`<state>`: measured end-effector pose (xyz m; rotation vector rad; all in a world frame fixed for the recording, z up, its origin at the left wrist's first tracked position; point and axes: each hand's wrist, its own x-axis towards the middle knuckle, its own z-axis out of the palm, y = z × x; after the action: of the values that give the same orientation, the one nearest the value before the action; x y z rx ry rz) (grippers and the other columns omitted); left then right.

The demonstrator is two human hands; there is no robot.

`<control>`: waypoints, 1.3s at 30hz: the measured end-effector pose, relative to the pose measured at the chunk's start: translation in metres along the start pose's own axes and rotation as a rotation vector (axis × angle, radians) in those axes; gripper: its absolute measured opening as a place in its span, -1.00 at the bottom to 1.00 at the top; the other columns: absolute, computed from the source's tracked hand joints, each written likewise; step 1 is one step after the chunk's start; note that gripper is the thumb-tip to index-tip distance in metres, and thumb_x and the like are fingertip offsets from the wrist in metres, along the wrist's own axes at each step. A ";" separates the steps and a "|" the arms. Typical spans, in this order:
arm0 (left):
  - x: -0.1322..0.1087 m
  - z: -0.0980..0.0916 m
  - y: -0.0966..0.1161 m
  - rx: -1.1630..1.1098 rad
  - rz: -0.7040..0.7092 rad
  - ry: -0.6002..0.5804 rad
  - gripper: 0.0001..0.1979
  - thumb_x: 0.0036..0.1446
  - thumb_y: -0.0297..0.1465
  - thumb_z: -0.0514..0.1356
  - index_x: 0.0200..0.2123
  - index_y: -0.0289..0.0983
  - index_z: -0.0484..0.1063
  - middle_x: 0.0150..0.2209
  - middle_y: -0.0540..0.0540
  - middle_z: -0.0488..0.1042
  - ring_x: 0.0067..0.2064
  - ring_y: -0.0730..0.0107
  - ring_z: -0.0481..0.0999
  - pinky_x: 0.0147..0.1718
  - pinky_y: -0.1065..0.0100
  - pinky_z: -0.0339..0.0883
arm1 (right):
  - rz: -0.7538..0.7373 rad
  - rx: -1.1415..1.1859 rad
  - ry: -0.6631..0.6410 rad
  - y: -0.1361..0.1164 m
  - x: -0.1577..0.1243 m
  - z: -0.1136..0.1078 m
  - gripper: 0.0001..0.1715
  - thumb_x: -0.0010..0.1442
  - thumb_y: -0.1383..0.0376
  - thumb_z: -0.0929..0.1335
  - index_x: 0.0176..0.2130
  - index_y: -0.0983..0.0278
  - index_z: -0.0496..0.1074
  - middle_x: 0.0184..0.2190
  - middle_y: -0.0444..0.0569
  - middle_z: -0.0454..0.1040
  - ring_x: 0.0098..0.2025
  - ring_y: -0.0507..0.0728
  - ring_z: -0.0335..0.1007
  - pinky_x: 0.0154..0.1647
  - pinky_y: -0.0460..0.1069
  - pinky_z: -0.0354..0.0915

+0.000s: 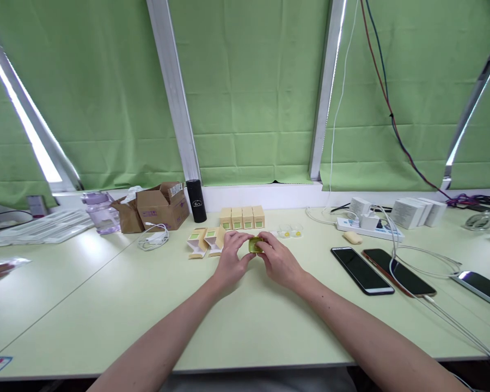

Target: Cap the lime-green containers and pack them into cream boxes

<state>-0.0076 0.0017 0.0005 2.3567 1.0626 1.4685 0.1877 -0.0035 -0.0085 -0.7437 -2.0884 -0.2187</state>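
A small square green piece (255,245), shiny and partly see-through, is held just above the table between my two hands; its exact kind does not show. My left hand (231,257) pinches its left side with thumb and fingers. On the right side, my right hand (278,258) grips it, the fingertips covering part of its face. Left of my hands lie two opened small cardboard boxes (206,242) with white insides and green labels. Behind, several closed tan boxes (242,218) stand in a row. Small clear containers (291,231) with yellow spots sit just beyond my right hand.
At the back left are a brown carton (159,207), a black bottle (196,201), a purple water bottle (102,213) and a coiled white cable (153,237). To the right lie phones (361,270), a power strip (369,230) with trailing cables, and white boxes (410,212).
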 end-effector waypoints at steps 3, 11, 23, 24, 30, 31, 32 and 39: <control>0.000 0.000 0.000 0.000 0.013 0.006 -0.61 0.18 -0.48 0.32 0.08 -0.14 0.47 0.01 -0.16 0.54 0.16 0.03 0.31 0.19 -0.13 0.30 | -0.001 0.030 0.020 -0.001 0.000 -0.001 -0.62 0.33 0.52 0.22 0.08 0.23 0.35 0.05 0.19 0.39 -0.02 0.24 0.46 -0.16 0.10 0.51; 0.000 0.000 0.002 -0.015 -0.010 0.005 -0.63 0.17 -0.48 0.32 0.05 -0.14 0.49 -0.01 -0.15 0.55 0.15 0.05 0.34 0.17 -0.09 0.33 | -0.016 0.034 0.029 0.002 -0.001 0.001 -0.67 0.39 0.48 0.21 0.02 0.21 0.42 0.07 0.16 0.38 -0.11 0.17 0.48 -0.20 0.07 0.51; -0.002 -0.001 -0.001 0.043 -0.013 0.001 -0.64 0.18 -0.47 0.32 0.06 -0.16 0.48 -0.02 -0.15 0.53 0.13 0.05 0.34 0.12 -0.05 0.35 | -0.024 0.018 -0.014 0.008 -0.002 0.006 -0.64 0.27 0.61 0.24 -0.14 0.26 0.48 0.07 0.18 0.37 -0.10 0.18 0.47 -0.30 0.02 0.47; -0.002 -0.001 -0.001 0.048 -0.011 -0.001 -0.64 0.19 -0.46 0.31 0.06 -0.16 0.48 -0.02 -0.15 0.53 0.13 0.04 0.34 0.12 -0.06 0.35 | -0.021 0.017 -0.015 0.008 -0.002 0.006 -0.65 0.28 0.60 0.24 -0.14 0.26 0.47 0.07 0.18 0.37 -0.11 0.18 0.47 -0.32 0.02 0.47; 0.000 -0.001 -0.001 0.054 0.018 0.011 -0.63 0.20 -0.44 0.31 0.09 -0.14 0.48 0.00 -0.15 0.53 0.13 0.05 0.36 0.13 -0.05 0.36 | -0.014 0.051 0.048 0.006 -0.001 0.002 -0.70 0.37 0.50 0.23 -0.04 0.24 0.45 0.08 0.19 0.41 -0.05 0.19 0.49 -0.21 0.07 0.52; 0.000 -0.001 -0.001 0.053 0.021 0.017 -0.63 0.20 -0.44 0.31 0.09 -0.14 0.48 -0.01 -0.15 0.54 0.13 0.05 0.37 0.13 -0.04 0.36 | -0.018 0.063 0.066 0.005 0.000 0.002 -0.69 0.38 0.49 0.23 -0.02 0.23 0.45 0.08 0.18 0.42 0.00 0.21 0.49 -0.17 0.09 0.53; 0.001 -0.002 0.000 0.051 0.023 0.022 -0.63 0.21 -0.43 0.32 0.08 -0.14 0.48 -0.01 -0.15 0.54 0.12 0.06 0.37 0.12 -0.04 0.36 | -0.022 0.075 0.081 0.005 0.000 0.001 -0.68 0.39 0.49 0.23 0.00 0.22 0.45 0.09 0.18 0.43 0.04 0.22 0.48 -0.12 0.10 0.54; 0.002 -0.002 0.001 0.042 0.039 0.035 -0.63 0.19 -0.45 0.33 0.07 -0.15 0.49 -0.03 -0.14 0.55 0.10 0.06 0.37 0.09 -0.02 0.38 | -0.033 0.091 0.097 0.004 -0.001 0.001 -0.64 0.40 0.48 0.22 0.04 0.20 0.45 0.11 0.18 0.41 0.00 0.21 0.51 -0.10 0.13 0.56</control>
<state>-0.0079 0.0014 0.0031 2.4017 1.0714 1.5206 0.1897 0.0003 -0.0105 -0.6321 -2.0062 -0.1731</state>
